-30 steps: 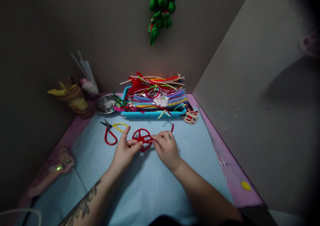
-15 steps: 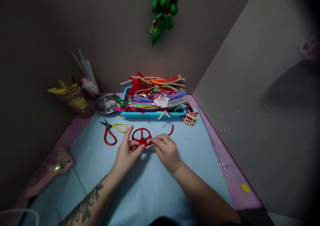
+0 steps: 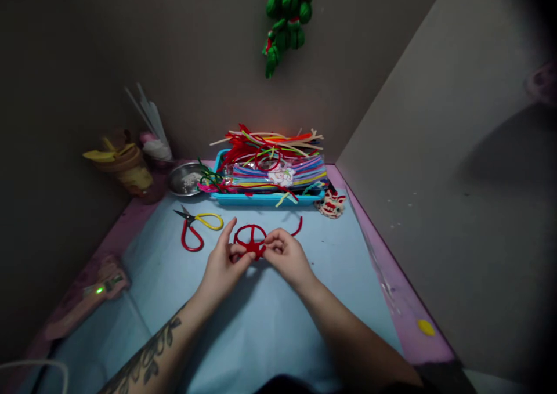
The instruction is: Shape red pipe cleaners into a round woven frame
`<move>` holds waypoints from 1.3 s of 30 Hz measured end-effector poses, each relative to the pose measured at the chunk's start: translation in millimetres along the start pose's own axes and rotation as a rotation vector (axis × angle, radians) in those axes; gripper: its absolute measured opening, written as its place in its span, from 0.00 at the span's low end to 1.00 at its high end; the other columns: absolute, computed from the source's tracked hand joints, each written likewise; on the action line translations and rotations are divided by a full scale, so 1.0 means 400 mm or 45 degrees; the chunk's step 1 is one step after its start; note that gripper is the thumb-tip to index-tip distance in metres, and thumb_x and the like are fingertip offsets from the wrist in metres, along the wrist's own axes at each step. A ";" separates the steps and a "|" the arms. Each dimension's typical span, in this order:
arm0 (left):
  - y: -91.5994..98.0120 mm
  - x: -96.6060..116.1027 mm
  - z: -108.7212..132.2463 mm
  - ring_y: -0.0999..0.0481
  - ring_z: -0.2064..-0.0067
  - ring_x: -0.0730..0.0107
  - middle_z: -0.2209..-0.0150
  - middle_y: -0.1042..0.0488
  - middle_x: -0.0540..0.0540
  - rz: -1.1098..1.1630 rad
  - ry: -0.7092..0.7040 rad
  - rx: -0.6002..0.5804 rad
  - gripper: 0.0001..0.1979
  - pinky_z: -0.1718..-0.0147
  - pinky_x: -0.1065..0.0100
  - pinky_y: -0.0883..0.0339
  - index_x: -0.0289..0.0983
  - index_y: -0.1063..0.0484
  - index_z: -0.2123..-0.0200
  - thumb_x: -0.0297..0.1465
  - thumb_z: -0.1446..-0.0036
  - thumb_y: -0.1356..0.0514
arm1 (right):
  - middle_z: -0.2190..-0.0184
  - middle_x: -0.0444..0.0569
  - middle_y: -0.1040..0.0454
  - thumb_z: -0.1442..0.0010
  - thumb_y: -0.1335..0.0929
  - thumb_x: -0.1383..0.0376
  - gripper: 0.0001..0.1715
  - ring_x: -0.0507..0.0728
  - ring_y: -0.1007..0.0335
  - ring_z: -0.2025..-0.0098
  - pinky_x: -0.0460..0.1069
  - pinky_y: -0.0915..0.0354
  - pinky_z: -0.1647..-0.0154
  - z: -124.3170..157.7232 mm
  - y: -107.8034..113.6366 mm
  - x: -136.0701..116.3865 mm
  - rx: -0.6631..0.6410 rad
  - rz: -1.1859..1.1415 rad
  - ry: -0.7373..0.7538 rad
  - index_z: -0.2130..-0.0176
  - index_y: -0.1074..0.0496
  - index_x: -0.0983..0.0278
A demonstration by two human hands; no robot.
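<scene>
Across the pink counter [image 3: 413,331] is spread a pale blue sheet [image 3: 348,266]; at its far edge sits a bright blue tray [image 3: 261,199], heaped with loose and bagged pipe cleaners [image 3: 243,176] in many colours; by the left edge lies a pink glue gun [image 3: 82,313], its small light glowing green; over the middle of the sheet, the left hand [image 3: 224,266] pinches the lower left of a red wheel between thumb and fingers, one finger pointing up, while the right hand [image 3: 288,260] nips its right edge between thumb and fingertips; a metal bowl [image 3: 180,188] stands beside the tray; scissors [image 3: 191,227] with one red and one yellow handle lie open, left of the hands; the spoked red wheel [image 3: 252,246] itself sits between both hands; just beyond the right hand lies a short red strip [image 3: 299,226].
</scene>
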State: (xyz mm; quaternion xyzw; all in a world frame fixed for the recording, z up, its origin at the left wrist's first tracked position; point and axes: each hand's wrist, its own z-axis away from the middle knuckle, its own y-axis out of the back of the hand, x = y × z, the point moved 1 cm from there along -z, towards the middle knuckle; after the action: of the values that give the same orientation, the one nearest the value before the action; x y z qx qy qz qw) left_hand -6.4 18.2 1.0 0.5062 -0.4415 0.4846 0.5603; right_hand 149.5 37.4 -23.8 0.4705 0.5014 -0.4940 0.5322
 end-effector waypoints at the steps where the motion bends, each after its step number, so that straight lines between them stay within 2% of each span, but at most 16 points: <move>1: 0.000 -0.001 0.000 0.36 0.75 0.74 0.77 0.29 0.56 0.005 -0.004 0.000 0.47 0.71 0.71 0.42 0.33 0.55 0.32 0.33 0.51 0.35 | 0.79 0.38 0.30 0.54 0.30 0.66 0.06 0.48 0.39 0.79 0.44 0.43 0.76 -0.002 0.000 -0.001 -0.028 -0.033 -0.014 0.71 0.30 0.63; 5: 0.001 -0.002 0.000 0.37 0.76 0.75 0.77 0.29 0.55 0.066 0.018 0.040 0.47 0.73 0.71 0.43 0.33 0.53 0.33 0.33 0.52 0.34 | 0.77 0.40 0.31 0.54 0.30 0.65 0.05 0.48 0.44 0.78 0.44 0.46 0.76 -0.002 0.007 -0.009 -0.055 0.054 0.024 0.72 0.29 0.63; 8: 0.006 -0.001 -0.003 0.37 0.77 0.77 0.78 0.29 0.56 0.180 0.055 0.107 0.48 0.74 0.73 0.44 0.34 0.53 0.33 0.34 0.53 0.33 | 0.70 0.44 0.29 0.53 0.30 0.66 0.08 0.51 0.41 0.72 0.46 0.42 0.71 0.008 0.013 -0.023 0.070 0.159 0.207 0.67 0.25 0.62; 11: 0.014 0.001 -0.009 0.38 0.79 0.79 0.79 0.31 0.58 0.307 0.100 0.177 0.49 0.76 0.75 0.46 0.35 0.51 0.33 0.36 0.55 0.31 | 0.71 0.45 0.30 0.50 0.30 0.65 0.04 0.51 0.39 0.71 0.47 0.42 0.69 0.023 0.009 -0.029 0.147 0.199 0.298 0.71 0.25 0.62; 13: 0.018 0.001 -0.014 0.38 0.79 0.80 0.80 0.31 0.59 0.375 0.131 0.213 0.50 0.76 0.75 0.47 0.35 0.50 0.34 0.36 0.57 0.30 | 0.75 0.44 0.31 0.48 0.31 0.63 0.07 0.51 0.39 0.73 0.47 0.43 0.71 0.030 -0.004 -0.021 0.097 0.164 0.216 0.73 0.25 0.63; 16: 0.019 -0.005 -0.018 0.35 0.78 0.79 0.79 0.29 0.57 0.481 0.182 0.258 0.50 0.75 0.76 0.45 0.34 0.49 0.34 0.36 0.58 0.29 | 0.80 0.42 0.32 0.48 0.30 0.57 0.12 0.50 0.41 0.77 0.46 0.45 0.76 0.035 -0.030 0.004 0.050 -0.039 -0.029 0.70 0.24 0.64; 20: 0.010 -0.016 -0.018 0.30 0.75 0.78 0.76 0.24 0.54 0.601 0.250 0.289 0.50 0.71 0.74 0.41 0.33 0.47 0.35 0.35 0.60 0.28 | 0.84 0.39 0.34 0.53 0.28 0.55 0.21 0.48 0.43 0.80 0.45 0.50 0.79 0.037 -0.060 0.021 0.131 -0.318 -0.251 0.62 0.23 0.66; 23: 0.001 -0.020 -0.014 0.30 0.75 0.77 0.77 0.24 0.53 0.639 0.255 0.275 0.50 0.69 0.73 0.39 0.32 0.47 0.35 0.34 0.59 0.28 | 0.86 0.36 0.37 0.55 0.27 0.53 0.25 0.46 0.48 0.83 0.44 0.55 0.81 0.039 -0.073 0.014 0.134 -0.455 -0.351 0.61 0.25 0.66; 27: -0.013 -0.028 -0.007 0.27 0.73 0.75 0.76 0.22 0.52 0.641 0.242 0.219 0.49 0.64 0.71 0.38 0.31 0.49 0.35 0.33 0.57 0.29 | 0.88 0.34 0.39 0.56 0.27 0.52 0.20 0.44 0.54 0.86 0.43 0.62 0.84 0.040 -0.078 0.002 0.086 -0.536 -0.419 0.69 0.30 0.65; 32: -0.027 -0.037 -0.002 0.27 0.72 0.73 0.75 0.22 0.51 0.621 0.236 0.179 0.49 0.62 0.69 0.38 0.31 0.50 0.34 0.33 0.56 0.29 | 0.90 0.34 0.38 0.56 0.28 0.54 0.17 0.44 0.56 0.88 0.43 0.62 0.86 0.039 -0.078 0.003 0.136 -0.539 -0.451 0.72 0.34 0.63; 39: -0.021 -0.027 -0.001 0.32 0.76 0.77 0.77 0.25 0.54 0.507 0.163 0.192 0.47 0.71 0.73 0.43 0.34 0.50 0.34 0.34 0.53 0.31 | 0.91 0.33 0.42 0.54 0.31 0.59 0.11 0.44 0.55 0.87 0.42 0.59 0.85 0.050 -0.074 0.006 0.176 -0.433 -0.358 0.77 0.36 0.62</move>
State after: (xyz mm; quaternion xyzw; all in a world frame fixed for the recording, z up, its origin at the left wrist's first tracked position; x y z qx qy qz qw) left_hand 0.4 17.6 -10.9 0.4177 -0.4589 0.6484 0.4410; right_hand 121.4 15.1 -25.1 0.3411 0.4594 -0.6704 0.4724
